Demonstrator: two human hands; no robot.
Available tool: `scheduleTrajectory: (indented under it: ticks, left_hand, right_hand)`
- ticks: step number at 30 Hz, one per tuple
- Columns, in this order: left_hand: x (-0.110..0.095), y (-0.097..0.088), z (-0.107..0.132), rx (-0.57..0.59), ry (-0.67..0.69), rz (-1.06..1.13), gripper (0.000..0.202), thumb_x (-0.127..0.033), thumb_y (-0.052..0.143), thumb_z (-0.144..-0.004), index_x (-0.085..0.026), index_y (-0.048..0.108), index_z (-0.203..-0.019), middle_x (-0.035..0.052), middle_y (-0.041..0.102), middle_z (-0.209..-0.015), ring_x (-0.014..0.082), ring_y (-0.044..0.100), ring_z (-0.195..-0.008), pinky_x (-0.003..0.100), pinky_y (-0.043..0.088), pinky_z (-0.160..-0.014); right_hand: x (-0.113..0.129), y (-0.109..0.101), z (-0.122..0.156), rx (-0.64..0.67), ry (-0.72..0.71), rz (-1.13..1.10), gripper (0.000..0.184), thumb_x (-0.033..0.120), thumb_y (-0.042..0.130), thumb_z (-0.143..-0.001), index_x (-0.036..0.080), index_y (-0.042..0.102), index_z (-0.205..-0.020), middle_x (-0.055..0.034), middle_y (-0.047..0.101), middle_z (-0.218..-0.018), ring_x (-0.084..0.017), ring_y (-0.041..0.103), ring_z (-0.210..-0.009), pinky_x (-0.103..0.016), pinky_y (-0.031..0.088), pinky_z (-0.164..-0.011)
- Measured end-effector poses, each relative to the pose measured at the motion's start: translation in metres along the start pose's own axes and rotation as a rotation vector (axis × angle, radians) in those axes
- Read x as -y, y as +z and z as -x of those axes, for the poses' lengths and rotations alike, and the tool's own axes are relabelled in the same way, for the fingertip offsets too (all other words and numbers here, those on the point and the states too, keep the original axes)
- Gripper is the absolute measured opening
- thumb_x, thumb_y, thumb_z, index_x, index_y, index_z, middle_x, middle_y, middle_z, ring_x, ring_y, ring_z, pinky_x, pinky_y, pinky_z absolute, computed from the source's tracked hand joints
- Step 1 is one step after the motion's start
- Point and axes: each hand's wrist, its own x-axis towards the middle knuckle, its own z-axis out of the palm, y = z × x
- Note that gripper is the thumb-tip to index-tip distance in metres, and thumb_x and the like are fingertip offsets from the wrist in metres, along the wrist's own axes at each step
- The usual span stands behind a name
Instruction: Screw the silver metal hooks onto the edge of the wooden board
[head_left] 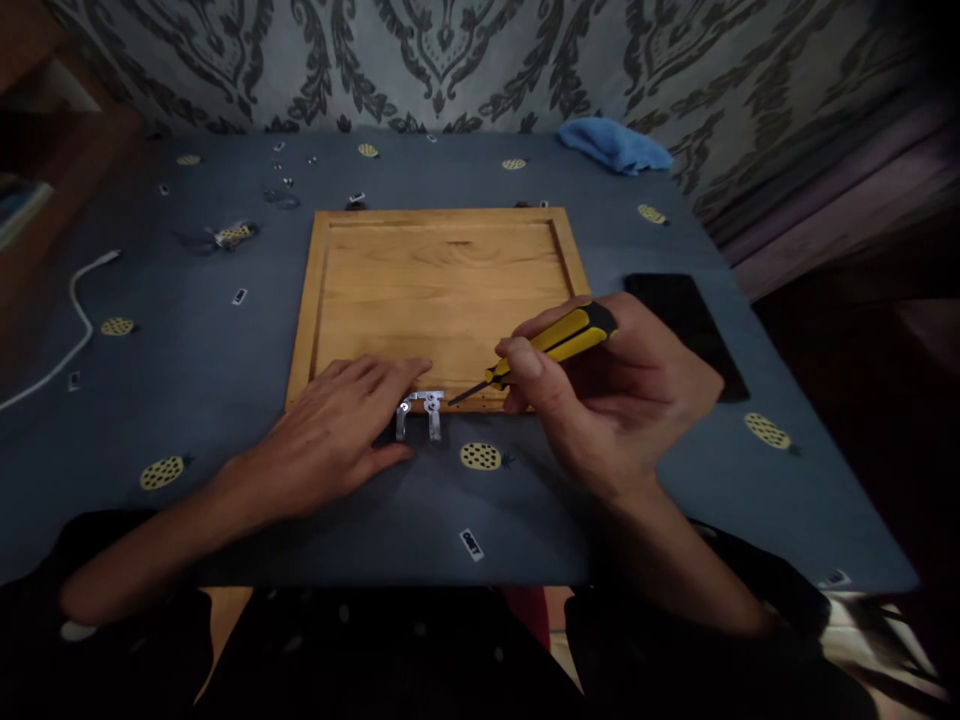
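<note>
A wooden panel with a raised frame (442, 290) lies flat on the table. At its near edge sits a small silver metal hinge (433, 402) with two arms pointing toward me. My left hand (337, 420) rests flat over the panel's near-left edge, fingers stretched out, beside the hinge. A yellow and black screwdriver (566, 336) is gripped in my right hand (607, 400), its shaft slanting down and left. The tip is close to the panel's near edge, just right of the hinge; I cannot tell whether it touches.
Small metal parts (288, 183) lie on the patterned tablecloth (375, 545) at the back left. A white cable (79, 310) runs along the left side. A black phone (686, 330) lies right of the panel, partly behind my right hand. A blue cloth (615, 146) is by the wall.
</note>
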Motion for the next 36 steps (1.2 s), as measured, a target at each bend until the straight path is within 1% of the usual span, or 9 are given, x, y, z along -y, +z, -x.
scheduleTrajectory:
  ticks: [5,9,14,18,21,24,28,32,36]
  left_hand:
    - [0.0008,0.002,0.0006,-0.016,-0.004,0.01,0.067,-0.027,0.074,-0.086,-0.018,0.039,-0.143,0.0102,0.066,-0.125,0.0282,0.062,-0.117,0.04,0.049,-0.096]
    - [0.0003,0.0036,0.0012,-0.027,-0.001,0.018,0.068,-0.026,0.076,-0.085,-0.016,0.04,-0.142,0.0109,0.066,-0.125,0.0293,0.062,-0.117,0.041,0.049,-0.095]
    - [-0.0013,0.0037,0.001,-0.016,-0.025,0.021,0.064,-0.027,0.074,-0.088,-0.018,0.04,-0.142,0.0102,0.066,-0.125,0.0293,0.061,-0.117,0.041,0.048,-0.095]
    - [-0.0011,0.0038,0.0015,-0.017,-0.031,0.019,0.064,-0.027,0.074,-0.087,-0.019,0.04,-0.14,0.0089,0.066,-0.123,0.0289,0.061,-0.115,0.041,0.049,-0.094]
    - [0.0001,0.005,0.0022,-0.018,-0.032,0.015,0.063,-0.029,0.073,-0.089,-0.019,0.039,-0.141,0.0095,0.066,-0.124,0.0291,0.061,-0.116,0.042,0.048,-0.095]
    - [0.0011,0.0062,0.0019,-0.028,-0.028,0.018,0.064,-0.032,0.073,-0.088,-0.019,0.039,-0.141,0.0098,0.066,-0.124,0.0295,0.062,-0.115,0.043,0.049,-0.096]
    - [0.0013,0.006,0.0003,-0.017,-0.047,0.028,0.064,-0.03,0.075,-0.086,-0.018,0.041,-0.139,0.0102,0.067,-0.124,0.0295,0.062,-0.116,0.043,0.049,-0.096]
    - [0.0014,0.0049,-0.0006,-0.016,-0.072,0.054,0.062,-0.031,0.073,-0.087,-0.02,0.042,-0.139,0.0095,0.067,-0.126,0.0287,0.062,-0.118,0.042,0.049,-0.097]
    - [0.0019,0.0046,-0.0008,-0.018,-0.07,0.054,0.066,-0.033,0.075,-0.086,-0.019,0.041,-0.141,0.0105,0.066,-0.127,0.0296,0.061,-0.121,0.043,0.048,-0.099]
  right_hand:
    - [-0.0004,0.0004,0.0003,-0.008,0.014,0.018,0.012,0.028,0.076,-0.085,0.028,0.066,-0.078,0.0046,0.064,-0.071,-0.01,0.055,-0.048,-0.03,0.045,-0.045]
    - [-0.0011,0.0002,0.0006,-0.007,0.012,0.014,0.013,0.027,0.077,-0.084,0.028,0.065,-0.078,0.0043,0.065,-0.072,-0.01,0.055,-0.048,-0.03,0.046,-0.045]
    - [-0.001,-0.0002,0.0008,-0.004,0.019,0.018,0.013,0.031,0.078,-0.084,0.029,0.066,-0.08,0.0042,0.065,-0.072,-0.011,0.056,-0.049,-0.031,0.046,-0.045]
    - [-0.0008,0.0005,0.0008,-0.005,0.017,-0.009,0.013,0.029,0.079,-0.083,0.028,0.066,-0.08,0.004,0.064,-0.072,-0.011,0.056,-0.049,-0.03,0.046,-0.045]
    - [-0.0004,0.0008,0.0009,-0.008,0.017,-0.009,0.012,0.027,0.077,-0.084,0.028,0.066,-0.08,0.0036,0.064,-0.072,-0.011,0.057,-0.05,-0.03,0.046,-0.046]
    - [-0.0003,0.0008,0.0012,-0.011,0.024,0.007,0.012,0.027,0.076,-0.084,0.028,0.066,-0.079,0.0033,0.065,-0.073,-0.012,0.057,-0.051,-0.031,0.047,-0.046]
    - [-0.0013,0.0013,0.0019,-0.011,0.016,-0.014,0.011,0.027,0.076,-0.084,0.028,0.067,-0.08,0.0033,0.065,-0.073,-0.012,0.057,-0.05,-0.03,0.047,-0.046]
    - [-0.0025,0.0023,0.0015,-0.008,0.015,-0.019,0.011,0.027,0.076,-0.085,0.029,0.067,-0.08,0.0031,0.066,-0.073,-0.011,0.057,-0.051,-0.03,0.048,-0.046]
    - [-0.0029,0.0024,0.0005,-0.029,0.011,-0.014,0.012,0.029,0.076,-0.085,0.028,0.066,-0.078,0.0031,0.065,-0.072,-0.011,0.056,-0.05,-0.029,0.048,-0.045]
